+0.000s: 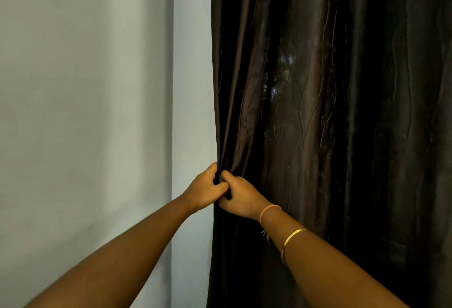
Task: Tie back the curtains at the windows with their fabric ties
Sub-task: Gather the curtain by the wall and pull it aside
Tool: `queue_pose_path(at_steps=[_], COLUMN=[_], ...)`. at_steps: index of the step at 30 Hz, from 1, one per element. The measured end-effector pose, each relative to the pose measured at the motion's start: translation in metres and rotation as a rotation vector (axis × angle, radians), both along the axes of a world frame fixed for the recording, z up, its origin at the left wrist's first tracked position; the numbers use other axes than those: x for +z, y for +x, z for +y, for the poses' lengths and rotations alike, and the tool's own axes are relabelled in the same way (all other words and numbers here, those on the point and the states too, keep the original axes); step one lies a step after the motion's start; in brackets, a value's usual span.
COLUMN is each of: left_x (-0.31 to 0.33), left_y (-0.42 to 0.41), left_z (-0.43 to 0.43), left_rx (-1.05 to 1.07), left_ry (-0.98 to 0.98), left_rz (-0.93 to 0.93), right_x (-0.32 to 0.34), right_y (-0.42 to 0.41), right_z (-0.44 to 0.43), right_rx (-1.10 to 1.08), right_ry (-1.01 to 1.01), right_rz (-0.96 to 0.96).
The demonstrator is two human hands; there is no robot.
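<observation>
Dark brown curtain is hanging full-length just right of the pale wall. Left hand and right hand are touching, both curling their fingers round its wall-side edge and bunching the folds. Fabric is looking thin, soft, slightly slick, probably light; the gathered edge is seeming the best hold. No tie is showing.

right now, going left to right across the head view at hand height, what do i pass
pale wall → left hand → right hand, both gripping the curtain's edge → pink bracelet → gold bangle → the hanging folds of the dark curtain
</observation>
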State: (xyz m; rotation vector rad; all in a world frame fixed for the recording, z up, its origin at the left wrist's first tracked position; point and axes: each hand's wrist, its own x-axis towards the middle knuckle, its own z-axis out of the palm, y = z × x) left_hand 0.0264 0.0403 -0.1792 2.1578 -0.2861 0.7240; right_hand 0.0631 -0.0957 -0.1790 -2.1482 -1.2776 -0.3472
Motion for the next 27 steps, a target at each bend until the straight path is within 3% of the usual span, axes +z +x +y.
queue_pose_path(at_steps=[6, 12, 14, 16, 17, 19, 21, 23, 25, 27], left_x=[0.013, 0.026, 0.027, 0.026, 0.026, 0.027, 0.036, 0.050, 0.069, 0.091], left_y=[-0.007, -0.009, -0.010, -0.010, -0.011, -0.012, -0.012, -0.012, -0.013, -0.015], left_z=[-0.015, -0.040, -0.046, -0.049, -0.052, -0.059, -0.067, -0.074, -0.081, -0.085], left_rx=[0.115, 0.096, 0.114, 0.160, 0.180, 0.196, 0.211, 0.236, 0.238, 0.263], left_ry=[0.109, 0.233, 0.295, 0.338, 0.335, 0.278, 0.197, 0.140, 0.125, 0.153], left_rz=[-0.142, -0.140, -0.131, -0.124, -0.129, -0.164, -0.205, -0.275, -0.367, -0.430], right_x=[0.017, 0.044, 0.050, 0.060, 0.067, 0.084, 0.104, 0.125, 0.142, 0.156], right_y=[-0.008, -0.014, -0.016, -0.018, -0.019, -0.023, -0.030, -0.036, -0.039, -0.040], right_z=[-0.013, -0.040, -0.049, -0.060, -0.066, -0.079, -0.091, -0.101, -0.111, -0.121], right_rx=[0.052, -0.071, -0.116, -0.170, -0.208, -0.334, -0.460, -0.557, -0.665, -0.805], right_ry=[0.128, 0.068, 0.169, 0.392, 0.497, 0.574, 0.525, 0.466, 0.432, 0.430], right_rz=[0.291, 0.439, 0.530, 0.520, 0.422, 0.029, -0.385, -0.673, -0.853, -0.869])
